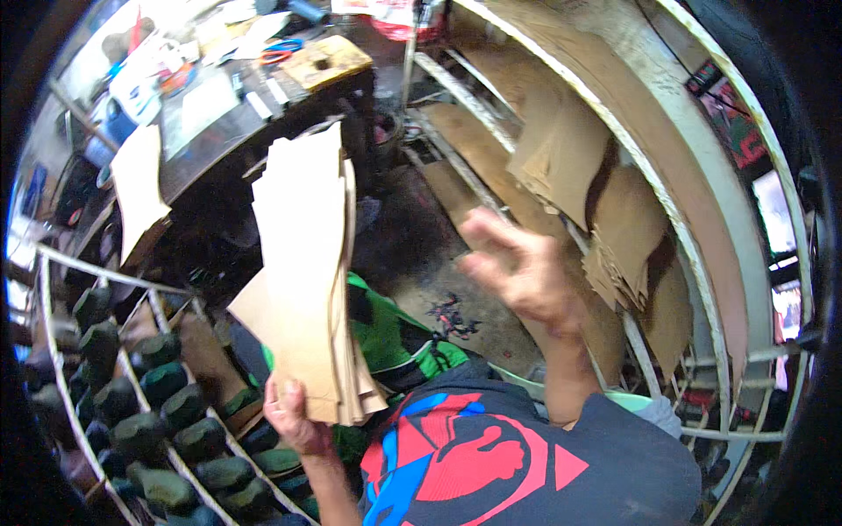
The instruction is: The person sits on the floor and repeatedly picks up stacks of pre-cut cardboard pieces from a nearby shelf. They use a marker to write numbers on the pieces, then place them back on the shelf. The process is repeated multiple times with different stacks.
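My left hand (298,412) grips the near lower end of a stack of tan cardboard-like sheets (303,254), fingers closed around its edge. Held above my lap, the stack is uneven, with one sheet's corner jutting out to the left. My right hand (526,276) is raised to the right of the stack, slightly blurred. Its fingers are apart and nothing shows in them. A similar curved sheet (140,188) hangs over the edge of the dark workbench (228,136) at the left.
Blue-and-orange-handled scissors (281,51) and a wooden block (324,63) lie on the bench. To the right, a metal rack (645,351) carries more bundles of cut sheets (561,149). At the lower left, dark shoe lasts (202,438) fill another rack. Dark scraps (452,316) lie on the floor.
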